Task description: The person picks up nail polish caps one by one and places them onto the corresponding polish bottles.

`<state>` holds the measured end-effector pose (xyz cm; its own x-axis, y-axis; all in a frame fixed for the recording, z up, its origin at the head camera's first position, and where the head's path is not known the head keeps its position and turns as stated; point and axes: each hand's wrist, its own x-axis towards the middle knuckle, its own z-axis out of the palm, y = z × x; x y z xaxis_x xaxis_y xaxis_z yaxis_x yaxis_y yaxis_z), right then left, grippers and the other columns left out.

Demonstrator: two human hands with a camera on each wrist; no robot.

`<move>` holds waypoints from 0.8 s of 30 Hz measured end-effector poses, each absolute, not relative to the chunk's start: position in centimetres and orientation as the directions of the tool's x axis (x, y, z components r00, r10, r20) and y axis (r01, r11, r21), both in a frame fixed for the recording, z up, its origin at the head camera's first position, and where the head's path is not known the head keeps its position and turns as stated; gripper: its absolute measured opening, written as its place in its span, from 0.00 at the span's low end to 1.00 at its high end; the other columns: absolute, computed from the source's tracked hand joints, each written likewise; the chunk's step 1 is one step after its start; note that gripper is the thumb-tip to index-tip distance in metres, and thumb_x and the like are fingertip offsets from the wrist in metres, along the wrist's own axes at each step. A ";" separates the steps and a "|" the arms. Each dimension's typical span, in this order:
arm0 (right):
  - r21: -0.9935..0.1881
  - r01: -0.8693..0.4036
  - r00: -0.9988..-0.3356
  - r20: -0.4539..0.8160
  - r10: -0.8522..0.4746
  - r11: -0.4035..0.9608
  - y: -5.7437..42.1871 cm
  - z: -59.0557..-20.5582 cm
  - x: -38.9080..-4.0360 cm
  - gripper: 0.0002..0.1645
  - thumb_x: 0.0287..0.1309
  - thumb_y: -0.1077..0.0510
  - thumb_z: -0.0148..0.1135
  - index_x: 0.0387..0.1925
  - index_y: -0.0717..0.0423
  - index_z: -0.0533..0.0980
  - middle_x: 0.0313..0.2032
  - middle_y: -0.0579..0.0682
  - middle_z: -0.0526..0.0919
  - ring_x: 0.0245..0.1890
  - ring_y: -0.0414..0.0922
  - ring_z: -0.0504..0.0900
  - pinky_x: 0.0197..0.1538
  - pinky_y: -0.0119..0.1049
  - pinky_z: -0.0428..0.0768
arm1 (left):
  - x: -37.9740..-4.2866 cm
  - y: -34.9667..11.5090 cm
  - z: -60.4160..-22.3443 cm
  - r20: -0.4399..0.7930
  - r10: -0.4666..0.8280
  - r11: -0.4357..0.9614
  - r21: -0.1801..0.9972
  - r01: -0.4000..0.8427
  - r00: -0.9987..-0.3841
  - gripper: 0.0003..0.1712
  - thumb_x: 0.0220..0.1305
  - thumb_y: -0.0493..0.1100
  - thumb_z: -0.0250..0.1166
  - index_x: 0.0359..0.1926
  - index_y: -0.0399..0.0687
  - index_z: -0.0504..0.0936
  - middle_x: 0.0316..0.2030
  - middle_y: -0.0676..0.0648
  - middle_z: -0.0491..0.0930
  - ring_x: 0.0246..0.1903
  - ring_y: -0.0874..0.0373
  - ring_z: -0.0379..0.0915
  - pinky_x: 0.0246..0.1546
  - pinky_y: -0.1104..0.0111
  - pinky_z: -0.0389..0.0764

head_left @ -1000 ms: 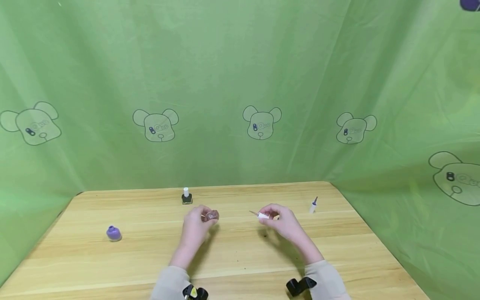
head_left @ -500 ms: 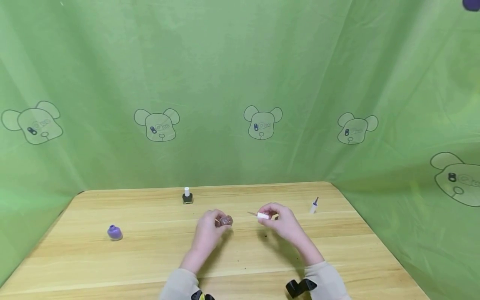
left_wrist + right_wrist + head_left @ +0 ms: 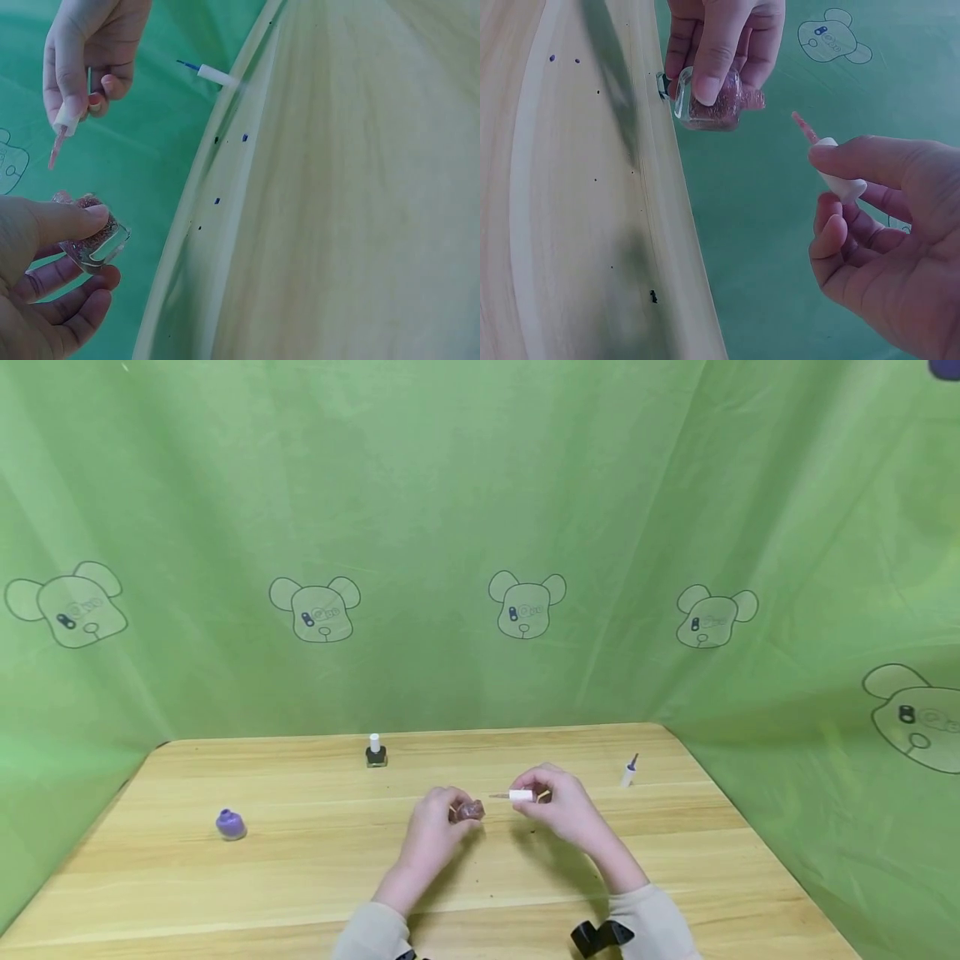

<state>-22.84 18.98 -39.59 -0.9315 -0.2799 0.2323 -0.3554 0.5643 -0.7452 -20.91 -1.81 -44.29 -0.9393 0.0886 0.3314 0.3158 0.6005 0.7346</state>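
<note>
My left hand (image 3: 431, 835) pinches a small clear nail polish bottle (image 3: 718, 105) of pinkish-brown glitter polish between thumb and fingers. The bottle is tipped sideways, its uncapped neck facing my right hand (image 3: 562, 806). That hand pinches the white cap (image 3: 838, 174) with thumb and fingertips. From the cap a thin brush (image 3: 804, 126), coated in pinkish polish, points at the bottle's neck with a short gap between them. Both hands are above the wooden table (image 3: 315, 877).
An uncapped purple polish bottle (image 3: 231, 825) stands at the left. Farther back is a dark polish bottle (image 3: 376, 753) with its white cap on. A white cap (image 3: 627, 775) with a purple brush stands upright at the right. Several dark specks dot the wood. A green curtain (image 3: 420, 527) hangs behind.
My left hand has moved right with the glitter polish bottle, closing on the brush. My right hand has stayed nearly in place, turning the cap and brush closer to level.
</note>
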 end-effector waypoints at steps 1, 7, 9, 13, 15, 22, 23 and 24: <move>-0.740 -0.362 -0.929 0.236 -0.286 0.567 18.9 -39.5 -22.8 0.11 0.48 0.65 0.71 0.36 0.57 0.81 0.34 0.51 0.81 0.34 0.41 0.76 0.39 0.27 0.79 | -20.9 -1.7 -44.3 0.336 0.092 0.599 0.733 0.322 -0.937 0.13 0.50 0.40 0.75 0.37 0.44 0.83 0.32 0.50 0.78 0.32 0.62 0.71 0.34 0.74 0.77; -0.718 -0.379 -0.922 0.239 -0.305 0.584 18.7 -39.5 -22.6 0.10 0.48 0.64 0.71 0.36 0.56 0.82 0.33 0.50 0.80 0.33 0.40 0.75 0.37 0.26 0.79 | -20.8 -1.4 -44.4 0.344 0.108 0.591 0.732 0.339 -0.933 0.12 0.50 0.40 0.74 0.37 0.45 0.83 0.32 0.50 0.78 0.31 0.63 0.71 0.34 0.74 0.78; -0.706 -0.387 -0.919 0.242 -0.312 0.593 18.7 -39.5 -22.6 0.10 0.48 0.64 0.71 0.36 0.55 0.82 0.33 0.49 0.80 0.33 0.39 0.75 0.37 0.26 0.79 | -20.8 -1.4 -44.4 0.343 0.109 0.589 0.734 0.339 -0.933 0.12 0.50 0.40 0.74 0.37 0.45 0.83 0.32 0.51 0.78 0.31 0.63 0.71 0.34 0.74 0.78; -0.685 -0.400 -0.913 0.243 -0.328 0.609 18.8 -39.5 -22.5 0.09 0.48 0.63 0.71 0.35 0.54 0.82 0.31 0.47 0.79 0.32 0.39 0.75 0.36 0.27 0.79 | -20.7 -1.2 -44.4 0.342 0.111 0.585 0.736 0.340 -0.933 0.12 0.50 0.40 0.74 0.37 0.45 0.83 0.32 0.50 0.78 0.32 0.62 0.72 0.34 0.74 0.78; -0.677 -0.409 -0.909 0.242 -0.339 0.612 18.8 -39.5 -22.5 0.09 0.49 0.62 0.71 0.35 0.54 0.82 0.31 0.47 0.79 0.32 0.39 0.75 0.36 0.26 0.78 | -20.7 -1.2 -44.4 0.344 0.112 0.586 0.735 0.342 -0.932 0.12 0.50 0.40 0.74 0.37 0.45 0.83 0.33 0.50 0.79 0.32 0.62 0.72 0.35 0.74 0.78; -0.661 -0.433 -0.897 0.248 -0.367 0.612 18.9 -39.6 -22.6 0.09 0.50 0.61 0.71 0.35 0.55 0.82 0.31 0.48 0.79 0.32 0.39 0.74 0.35 0.26 0.78 | -20.6 -1.0 -44.2 0.352 0.125 0.584 0.729 0.356 -0.928 0.11 0.51 0.40 0.74 0.37 0.46 0.83 0.32 0.51 0.79 0.32 0.63 0.72 0.35 0.75 0.78; -0.660 -0.435 -0.896 0.247 -0.369 0.613 18.9 -39.6 -22.6 0.09 0.50 0.61 0.71 0.35 0.55 0.82 0.32 0.48 0.79 0.32 0.39 0.74 0.35 0.26 0.78 | -20.5 -1.0 -44.2 0.352 0.127 0.584 0.729 0.356 -0.927 0.11 0.50 0.40 0.74 0.37 0.46 0.83 0.32 0.51 0.79 0.32 0.63 0.72 0.35 0.75 0.78; -0.658 -0.435 -0.896 0.246 -0.371 0.615 18.9 -39.6 -22.7 0.09 0.50 0.61 0.71 0.35 0.55 0.82 0.32 0.48 0.79 0.32 0.38 0.74 0.36 0.26 0.78 | -20.5 -1.0 -44.2 0.351 0.129 0.585 0.728 0.357 -0.927 0.12 0.50 0.40 0.74 0.37 0.46 0.83 0.32 0.51 0.79 0.32 0.62 0.72 0.35 0.75 0.78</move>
<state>-22.67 18.87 -39.64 -0.8957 -0.3706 0.2457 -0.4349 0.6150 -0.6578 -20.51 -0.97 -44.15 -0.9275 0.1290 0.3509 0.3569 0.5850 0.7282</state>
